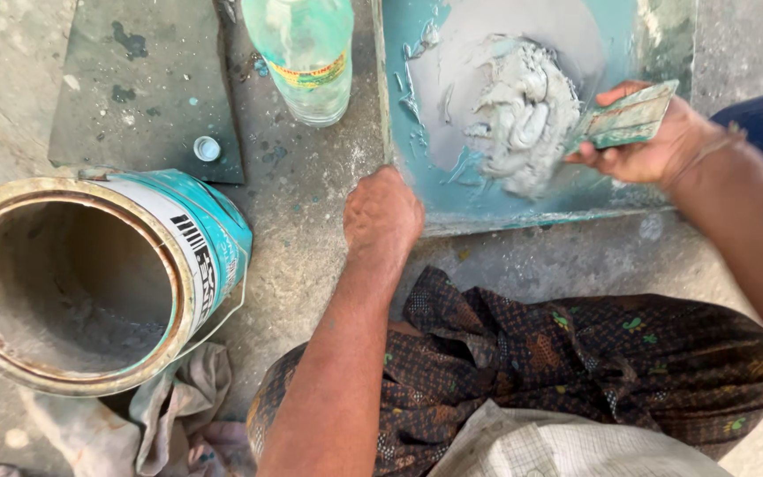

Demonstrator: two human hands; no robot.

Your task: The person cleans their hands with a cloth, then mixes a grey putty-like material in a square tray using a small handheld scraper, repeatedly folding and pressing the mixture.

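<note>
Where a mound of thick grey putty sits lumpy and wet on a flat teal-stained board, the right hand grips a flat scraper blade, its paint-smeared edge pressed into the side of the mound. A smoother grey smear spreads across the board above the lumps. The left hand is curled into a loose fist and rests on the board's near left corner. Beyond the board stands a clear plastic bottle with a yellow label, its small cap lying on a dark, speckled slab. A large round tin can, open and rusty at the rim, lies tilted on the rough concrete floor over crumpled rags.
</note>
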